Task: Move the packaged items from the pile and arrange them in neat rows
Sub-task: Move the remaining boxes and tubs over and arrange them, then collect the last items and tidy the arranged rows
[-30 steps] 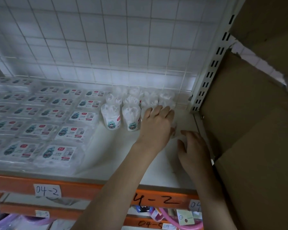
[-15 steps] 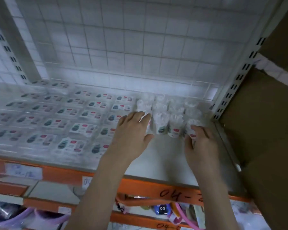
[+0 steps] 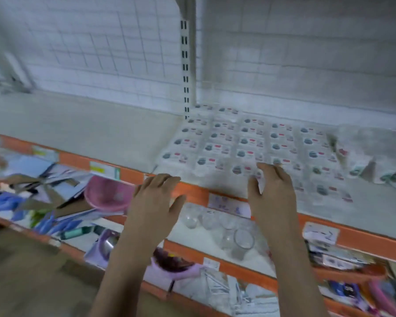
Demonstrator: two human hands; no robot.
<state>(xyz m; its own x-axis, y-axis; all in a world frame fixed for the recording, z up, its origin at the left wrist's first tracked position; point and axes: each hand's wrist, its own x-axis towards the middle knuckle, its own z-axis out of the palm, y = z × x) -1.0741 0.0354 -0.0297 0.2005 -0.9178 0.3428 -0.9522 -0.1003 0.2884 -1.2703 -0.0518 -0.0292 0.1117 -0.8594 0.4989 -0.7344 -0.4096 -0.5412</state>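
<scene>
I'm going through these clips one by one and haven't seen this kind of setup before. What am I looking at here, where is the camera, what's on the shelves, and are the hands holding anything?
There is no machine here. A person wears one wide-angle camera on the head, looking forward and down, so you see that person's own two bare arms reaching out. The picture is blurred by motion.

The left hand and the right hand both have relaxed, spread fingers and hold nothing. The right hand's fingertips reach over the front packets; whether they touch is unclear.

In front is a white shelf with an orange front rail. Flat packaged items lie on it in neat rows, with a few looser packets to their right. The shelf's left part is bare.

On the shelf below stand clear glass jars, with a pink basket to their left.
</scene>
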